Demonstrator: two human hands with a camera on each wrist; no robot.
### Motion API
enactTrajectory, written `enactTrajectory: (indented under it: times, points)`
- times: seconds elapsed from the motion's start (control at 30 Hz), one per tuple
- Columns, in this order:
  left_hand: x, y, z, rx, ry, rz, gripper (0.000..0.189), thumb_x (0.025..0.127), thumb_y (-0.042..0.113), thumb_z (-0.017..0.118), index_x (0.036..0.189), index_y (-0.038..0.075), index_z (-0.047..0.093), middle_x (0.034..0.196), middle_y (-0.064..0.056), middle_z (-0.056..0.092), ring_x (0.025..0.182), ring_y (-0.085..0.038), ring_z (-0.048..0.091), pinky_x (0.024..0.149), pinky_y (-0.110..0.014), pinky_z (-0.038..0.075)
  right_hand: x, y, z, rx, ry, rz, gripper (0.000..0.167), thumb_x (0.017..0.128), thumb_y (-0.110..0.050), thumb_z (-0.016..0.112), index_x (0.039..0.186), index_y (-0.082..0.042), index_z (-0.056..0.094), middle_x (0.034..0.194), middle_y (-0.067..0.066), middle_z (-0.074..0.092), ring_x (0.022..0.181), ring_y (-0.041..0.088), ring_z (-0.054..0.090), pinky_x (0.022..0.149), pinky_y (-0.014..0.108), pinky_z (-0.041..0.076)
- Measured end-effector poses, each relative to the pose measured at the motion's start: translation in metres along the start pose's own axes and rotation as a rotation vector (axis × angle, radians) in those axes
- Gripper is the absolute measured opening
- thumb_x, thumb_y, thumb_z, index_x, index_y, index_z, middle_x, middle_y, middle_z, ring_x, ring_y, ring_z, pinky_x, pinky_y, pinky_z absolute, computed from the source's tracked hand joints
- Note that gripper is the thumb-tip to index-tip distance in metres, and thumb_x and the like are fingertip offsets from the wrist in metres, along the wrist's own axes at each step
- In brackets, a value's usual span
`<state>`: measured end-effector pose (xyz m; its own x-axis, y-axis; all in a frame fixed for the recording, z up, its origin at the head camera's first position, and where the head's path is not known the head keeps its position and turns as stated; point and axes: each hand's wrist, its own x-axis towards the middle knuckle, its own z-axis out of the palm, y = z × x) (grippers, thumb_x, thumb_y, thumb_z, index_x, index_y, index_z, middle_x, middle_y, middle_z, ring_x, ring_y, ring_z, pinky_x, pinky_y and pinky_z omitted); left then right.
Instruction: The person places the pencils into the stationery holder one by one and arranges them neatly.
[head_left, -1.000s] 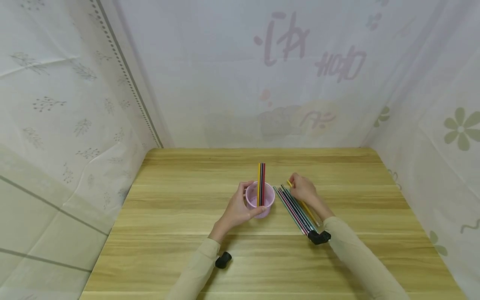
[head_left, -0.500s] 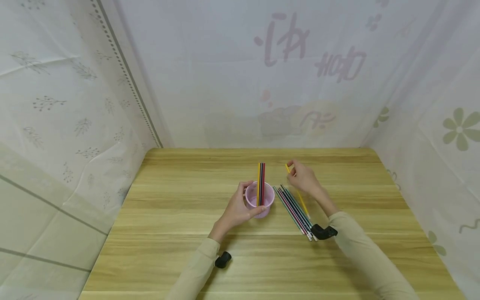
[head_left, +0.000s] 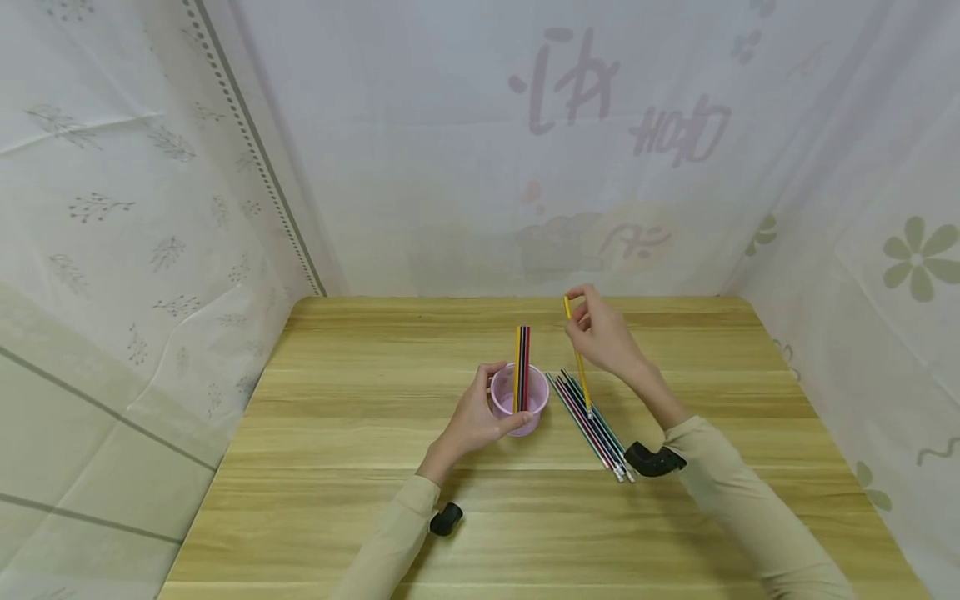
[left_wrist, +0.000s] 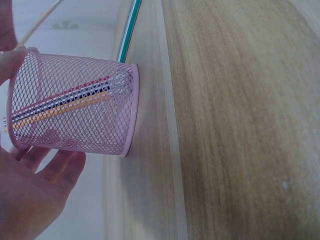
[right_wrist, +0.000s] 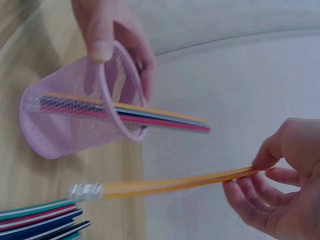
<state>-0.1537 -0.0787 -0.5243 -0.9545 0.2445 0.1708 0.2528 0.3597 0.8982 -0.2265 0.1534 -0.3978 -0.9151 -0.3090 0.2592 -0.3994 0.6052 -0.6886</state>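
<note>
My left hand (head_left: pixel 477 418) holds a pink mesh pencil cup (left_wrist: pixel 75 142) by its rim, the thumb at the near side and the fingers round the far left. Inside the cup lean several pencils (head_left: pixel 522 354), yellow, dark and red, their eraser ends at the bottom. A yellow pencil (head_left: pixel 581 365) is pinched near its upper end by my right hand (head_left: pixel 606 337), raised to the right of the cup. Its eraser end hangs down above a row of pencils (head_left: pixel 588 429) in green, red and dark colours, lying on the table beside the cup.
The wooden table (head_left: pixel 337 500) extends around the cup on all sides. Patterned cloth (head_left: pixel 435 167) hangs behind it and on both sides. A black wrist device (head_left: pixel 447 520) sits at the left sleeve, another black device (head_left: pixel 654 459) at the right.
My right hand has lifted the yellow pencil off the table beside the pencil row, moving it up, away and slightly left. The left hand and the cup stay put.
</note>
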Motion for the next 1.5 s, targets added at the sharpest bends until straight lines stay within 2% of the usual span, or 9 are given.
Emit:
enactTrajectory:
  times: [0.17, 0.4, 0.77, 0.9, 1.03, 1.2, 1.27, 1.43, 1.5]
  points:
    - [0.0, 0.0, -0.001, -0.002, -0.005, 0.006, 0.088, 0.077, 0.027, 0.09, 0.146, 0.01, 0.038, 0.148, -0.01, 0.051, 0.129, -0.028, 0.056, 0.103, -0.045, 0.053, 0.005, -0.015, -0.002, 0.093, 0.076, 0.0, 0.038, 0.094, -0.005, 0.054, 0.131, -0.004, 0.048, 0.096, 0.014, 0.061, 0.084, 0.028, 0.065, 0.068, 0.031, 0.053]
    - [0.0, 0.001, -0.001, -0.002, -0.008, 0.004, 0.089, 0.077, 0.027, 0.089, 0.146, 0.009, 0.038, 0.146, -0.014, 0.052, 0.128, -0.031, 0.057, 0.101, -0.047, 0.054, 0.013, -0.035, 0.001, 0.191, 0.2, -0.065, 0.036, 0.096, -0.004, 0.056, 0.131, -0.002, 0.048, 0.097, 0.013, 0.059, 0.084, 0.024, 0.062, 0.06, 0.021, 0.053]
    - [0.0, 0.0, -0.001, -0.013, -0.006, -0.003, 0.089, 0.076, 0.025, 0.089, 0.147, 0.01, 0.038, 0.147, -0.013, 0.051, 0.129, -0.029, 0.055, 0.103, -0.046, 0.053, 0.024, -0.05, 0.02, 0.336, 0.333, -0.096, 0.037, 0.095, 0.002, 0.06, 0.13, 0.0, 0.048, 0.094, 0.017, 0.058, 0.081, 0.024, 0.061, 0.06, 0.012, 0.053]
    - [-0.001, 0.0, 0.0, -0.014, -0.005, 0.008, 0.088, 0.076, 0.025, 0.089, 0.146, 0.01, 0.038, 0.147, -0.013, 0.052, 0.129, -0.029, 0.056, 0.103, -0.047, 0.053, 0.022, -0.051, 0.03, 0.329, 0.342, -0.098, 0.038, 0.094, 0.007, 0.059, 0.13, 0.007, 0.048, 0.094, 0.024, 0.059, 0.081, 0.031, 0.063, 0.059, 0.009, 0.05]
    - [0.0, 0.001, -0.001, -0.011, -0.004, 0.003, 0.088, 0.076, 0.025, 0.09, 0.146, 0.01, 0.039, 0.147, -0.012, 0.052, 0.129, -0.029, 0.056, 0.103, -0.046, 0.053, 0.012, -0.064, 0.034, 0.311, 0.336, -0.111, 0.036, 0.091, 0.012, 0.058, 0.126, 0.015, 0.048, 0.09, 0.029, 0.06, 0.08, 0.04, 0.065, 0.06, 0.009, 0.049]
    - [-0.001, 0.002, -0.002, 0.004, -0.004, 0.0, 0.087, 0.076, 0.026, 0.089, 0.146, 0.01, 0.039, 0.147, -0.012, 0.052, 0.126, -0.028, 0.057, 0.101, -0.044, 0.054, 0.002, -0.071, 0.045, 0.29, 0.311, -0.132, 0.035, 0.088, 0.016, 0.059, 0.122, 0.017, 0.051, 0.088, 0.029, 0.061, 0.078, 0.042, 0.067, 0.06, 0.01, 0.05]
    - [-0.001, 0.002, -0.002, 0.013, -0.008, 0.004, 0.088, 0.077, 0.027, 0.089, 0.146, 0.01, 0.037, 0.147, -0.012, 0.051, 0.128, -0.027, 0.057, 0.101, -0.043, 0.053, -0.001, -0.066, 0.053, 0.286, 0.299, -0.13, 0.036, 0.088, 0.016, 0.059, 0.123, 0.016, 0.051, 0.088, 0.028, 0.061, 0.078, 0.041, 0.067, 0.06, 0.016, 0.053]
    - [0.0, 0.003, -0.002, 0.007, -0.018, -0.006, 0.088, 0.078, 0.027, 0.089, 0.146, 0.01, 0.036, 0.149, -0.012, 0.05, 0.128, -0.027, 0.056, 0.102, -0.042, 0.053, -0.001, -0.033, 0.078, 0.273, 0.245, -0.143, 0.039, 0.089, 0.007, 0.062, 0.126, 0.008, 0.051, 0.089, 0.02, 0.063, 0.078, 0.032, 0.067, 0.06, 0.026, 0.059]
    - [0.0, 0.003, -0.002, -0.003, -0.02, -0.012, 0.088, 0.078, 0.027, 0.089, 0.146, 0.01, 0.036, 0.149, -0.012, 0.049, 0.127, -0.027, 0.056, 0.101, -0.042, 0.053, -0.001, -0.023, 0.086, 0.266, 0.224, -0.161, 0.039, 0.09, 0.005, 0.062, 0.127, 0.007, 0.051, 0.089, 0.017, 0.063, 0.077, 0.028, 0.068, 0.06, 0.025, 0.058]
